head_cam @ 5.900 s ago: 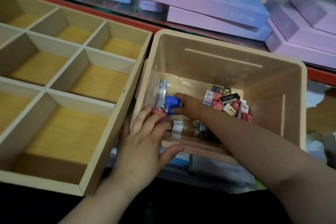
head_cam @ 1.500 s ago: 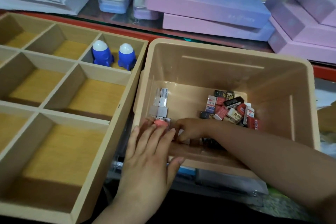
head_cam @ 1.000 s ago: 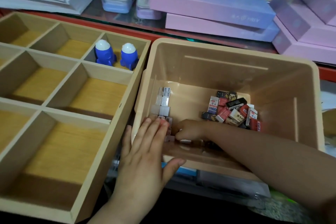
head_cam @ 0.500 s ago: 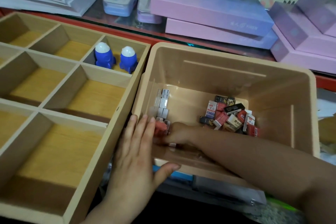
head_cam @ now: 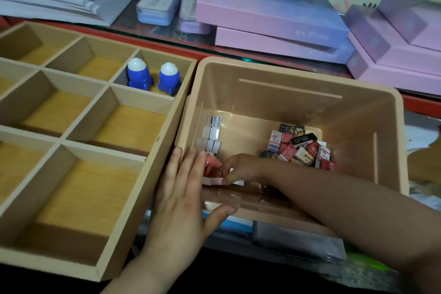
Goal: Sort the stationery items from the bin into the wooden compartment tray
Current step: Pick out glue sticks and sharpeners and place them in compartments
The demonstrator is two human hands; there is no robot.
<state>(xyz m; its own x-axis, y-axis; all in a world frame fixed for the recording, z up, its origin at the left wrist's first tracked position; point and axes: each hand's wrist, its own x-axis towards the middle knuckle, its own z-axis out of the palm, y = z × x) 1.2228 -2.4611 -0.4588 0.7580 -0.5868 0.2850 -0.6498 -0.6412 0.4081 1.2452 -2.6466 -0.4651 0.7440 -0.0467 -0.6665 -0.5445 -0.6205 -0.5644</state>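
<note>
Mid-pick: left hand (head_cam: 181,200) spread flat, steadying the bin (head_cam: 298,71); right hand (head_cam: 238,167) seemingly pinches a pink item (head_cam: 211,164) inside. Next: lift it into an empty tray (head_cam: 167,135) compartment.

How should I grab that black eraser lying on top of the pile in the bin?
Pinch the black eraser across its two long edges, coming straight down from above. It lies on top of the eraser pile, so its upper face is uncovered, and the bin has tall walls that would likely block a sideways reach.

Dim, soft indoor light; slight blur; wide-angle bowing at edges.
</note>
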